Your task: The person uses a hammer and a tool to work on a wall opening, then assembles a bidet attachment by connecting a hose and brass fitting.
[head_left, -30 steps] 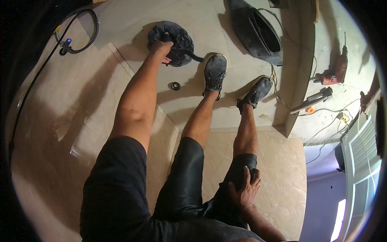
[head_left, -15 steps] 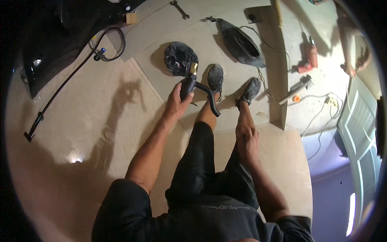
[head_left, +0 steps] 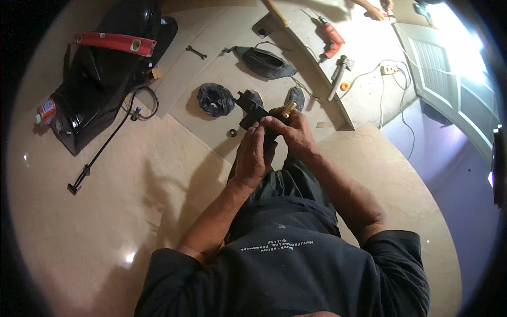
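Between my hands, over my feet, is a black fitting with a brass end; a flat bracket-like part juts out to its left. My right hand is wrapped round it beside the brass end. My left hand grips the black body from below, thumb and fingers pressed close; the part under the palms is hidden. Just left of the fitting, a small dark ring lies on the floor. Nearby sits a crumpled black plastic bag.
A black waist pouch, a wrench, a red drill and a hammer-like tool lie ahead. Glossy black bodywork, a bottle and a black rod with hose are left. Another person's hands appear far right.
My right hand has come up from my leg onto the fitting. The fitting has turned, its brass end now pointing up-right, and sits closer to my body. The view has shifted.
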`<state>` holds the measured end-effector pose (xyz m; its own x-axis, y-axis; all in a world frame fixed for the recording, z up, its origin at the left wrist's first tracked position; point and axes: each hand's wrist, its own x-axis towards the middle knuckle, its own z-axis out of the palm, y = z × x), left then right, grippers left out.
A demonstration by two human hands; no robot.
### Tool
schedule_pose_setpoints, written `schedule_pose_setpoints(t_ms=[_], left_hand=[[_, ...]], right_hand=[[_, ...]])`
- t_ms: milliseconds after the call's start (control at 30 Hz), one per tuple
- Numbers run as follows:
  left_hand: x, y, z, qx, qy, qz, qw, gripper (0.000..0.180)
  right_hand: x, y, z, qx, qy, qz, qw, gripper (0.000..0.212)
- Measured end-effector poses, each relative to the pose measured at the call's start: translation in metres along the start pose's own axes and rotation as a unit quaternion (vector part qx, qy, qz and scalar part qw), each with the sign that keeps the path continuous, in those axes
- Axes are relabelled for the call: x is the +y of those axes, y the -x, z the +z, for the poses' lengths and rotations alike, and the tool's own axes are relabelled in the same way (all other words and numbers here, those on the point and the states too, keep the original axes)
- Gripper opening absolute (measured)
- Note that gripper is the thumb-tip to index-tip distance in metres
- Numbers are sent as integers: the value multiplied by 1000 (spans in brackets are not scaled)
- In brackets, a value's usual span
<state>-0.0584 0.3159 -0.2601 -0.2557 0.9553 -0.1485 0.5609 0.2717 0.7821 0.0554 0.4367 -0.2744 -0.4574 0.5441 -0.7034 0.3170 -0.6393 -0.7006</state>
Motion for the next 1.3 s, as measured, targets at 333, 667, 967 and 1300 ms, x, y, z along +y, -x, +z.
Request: schedule_pose_setpoints(t_ms=[333, 667, 967, 1300], left_hand=[[54, 3, -79, 67, 241, -180, 951, 59], [97, -34, -79, -110, 622, -349, 692, 69], [124, -42, -45, -232, 670, -379, 594, 69], [166, -52, 5, -275, 749, -292, 527, 55]], right_hand=[[-53, 108, -41, 5, -59, -85, 995, 50], [-82, 160, -44, -35, -128, -136, 982, 58], [-93, 170, -75, -10, -76, -157, 985, 42], [-126, 194, -157, -55, 20, -117, 991, 55]])
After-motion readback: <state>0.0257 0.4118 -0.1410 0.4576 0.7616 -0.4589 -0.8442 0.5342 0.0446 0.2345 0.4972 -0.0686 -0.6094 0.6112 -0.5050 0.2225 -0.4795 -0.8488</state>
